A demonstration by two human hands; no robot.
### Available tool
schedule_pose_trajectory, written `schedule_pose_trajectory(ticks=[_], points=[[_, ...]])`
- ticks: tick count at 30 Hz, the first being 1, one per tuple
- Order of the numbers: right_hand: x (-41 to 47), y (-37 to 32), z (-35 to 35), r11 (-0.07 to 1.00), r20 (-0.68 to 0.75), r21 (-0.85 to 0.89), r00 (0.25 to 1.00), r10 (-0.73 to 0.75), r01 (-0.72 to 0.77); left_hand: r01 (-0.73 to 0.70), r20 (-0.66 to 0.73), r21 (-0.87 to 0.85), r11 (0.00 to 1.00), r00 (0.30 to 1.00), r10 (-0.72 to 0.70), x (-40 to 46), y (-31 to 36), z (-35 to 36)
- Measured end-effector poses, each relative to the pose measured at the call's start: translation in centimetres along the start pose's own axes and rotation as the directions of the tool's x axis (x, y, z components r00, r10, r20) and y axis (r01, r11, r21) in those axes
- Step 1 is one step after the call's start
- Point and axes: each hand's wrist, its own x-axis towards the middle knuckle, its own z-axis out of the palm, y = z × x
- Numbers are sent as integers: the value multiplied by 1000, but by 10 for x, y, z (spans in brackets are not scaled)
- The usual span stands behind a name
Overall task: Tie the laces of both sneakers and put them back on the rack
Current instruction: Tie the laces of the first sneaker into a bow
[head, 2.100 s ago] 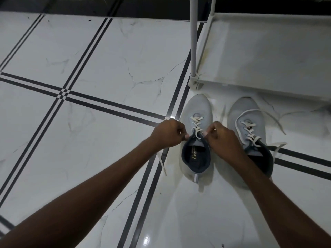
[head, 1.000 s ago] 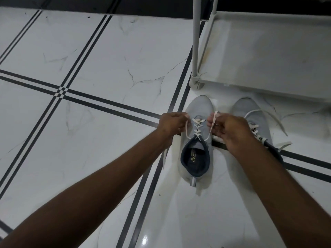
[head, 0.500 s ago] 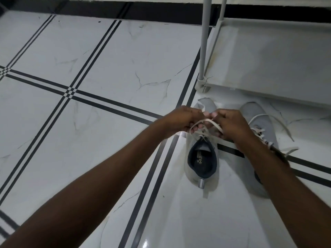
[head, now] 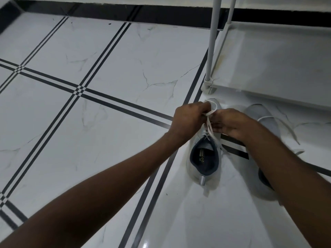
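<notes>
While the lace [head: 209, 126] is pinched in both hands' grip, left hand [head: 190, 121] and right hand [head: 231, 124], the sneaker [head: 204, 158] lies directly below, heel nearest; the knot is judged unfinished.

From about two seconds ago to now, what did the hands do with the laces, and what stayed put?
Both hands, left hand and right hand, moved from the left sneaker's tongue toward its toe, drawing the laces up and meeting at a crossing. Both sneakers stayed on the floor; the right sneaker remains untied, the rack empty.
</notes>
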Motion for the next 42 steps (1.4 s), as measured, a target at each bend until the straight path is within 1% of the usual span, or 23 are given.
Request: schedule_pose_trajectory(ticks=[3, 5, 7, 8, 9, 10, 11, 12, 13, 14, 15, 17, 18, 20, 23, 26, 28, 29, 30, 32, 34, 38, 42], points=[[-1, -1, -6, 979, -117, -176, 986, -120, 99, 252, 35, -270, 929, 967, -252, -3, -3, 1], [-4, -2, -10, 945, -238, -278, 941, -241, 172, 439, 160, -501, 746, 894, -419, -7, -5, -3], [-10, 0, -22, 959, -309, -182, 913, -265, 217, 598, 325, -664, 449, 771, -547, -13, -8, -9], [-14, 2, -32, 969, -322, -105, 914, -247, 225, 672, 418, -676, 302, 687, -594, -18, -13, -12], [-20, 5, -44, 972, -318, -80, 919, -233, 219, 749, 502, -627, 214, 598, -625, -24, -21, -15], [-25, 9, -56, 970, -306, -135, 923, -234, 201, 821, 561, -539, 190, 518, -645, -32, -30, -18], [-32, 13, -66, 938, -284, -307, 926, -249, 157, 868, 585, -442, 227, 471, -660, -40, -42, -18], [-37, 16, -72, 838, -261, -538, 926, -274, 96, 885, 581, -349, 308, 462, -670, -48, -53, -16], [-42, 18, -73, 700, -234, -712, 925, -300, 47, 873, 553, -260, 412, 485, -678, -54, -62, -12], [-43, 20, -70, 590, -208, -807, 924, -321, 24, 832, 508, -185, 523, 537, -674, -56, -66, -10], [-43, 22, -64, 525, -194, -851, 923, -331, 10, 757, 455, -133, 640, 620, -639, -57, -65, -9], [-41, 26, -41, 440, -178, -898, 906, -383, 9, 561, 442, -119, 819, 769, -462, -50, -51, -11], [-39, 29, -29, 415, -164, -909, 893, -419, 27, 479, 466, -138, 867, 804, -370, -45, -41, -12], [-34, 38, -9, 433, -140, -898, 886, -441, 74, 391, 501, -163, 906, 824, -265, -40, -27, -7], [-27, 55, 3, 473, -111, -868, 869, -481, 151, 383, 448, -153, 911, 849, -281, -40, -23, 6], [-21, 58, -7, 605, -146, -772, 872, -467, 195, 412, 439, -236, 880, 853, -282, -39, -28, 5], [-21, 56, -16, 848, -186, -503, 937, -295, 167, 438, 465, -332, 835, 846, -259, -40, -31, 0], [-22, 56, -20, 940, -161, -318, 969, -185, 126, 454, 474, -372, 810, 843, -255, -40, -32, -3], [-22, 57, -26, 975, -100, -196, 987, -122, 101, 466, 478, -407, 785, 841, -251, -41, -33, -5], [-27, 57, -32, 970, 3, -223, 995, -103, 101, 489, 495, -448, 748, 833, -248, -43, -35, -9], [-35, 54, -40, 935, 12, -338, 993, -115, 113, 554, 548, -444, 704, 790, -275, -45, -41, -13], [-35, 55, -58, 810, -127, -582, 976, -179, 73, 724, 659, -373, 580, 647, -383, -56, -58, -13], [-25, 61, -57, 728, -245, -686, 948, -203, -22, 807, 683, -279, 521, 548, -483, -67, -65, -8]])
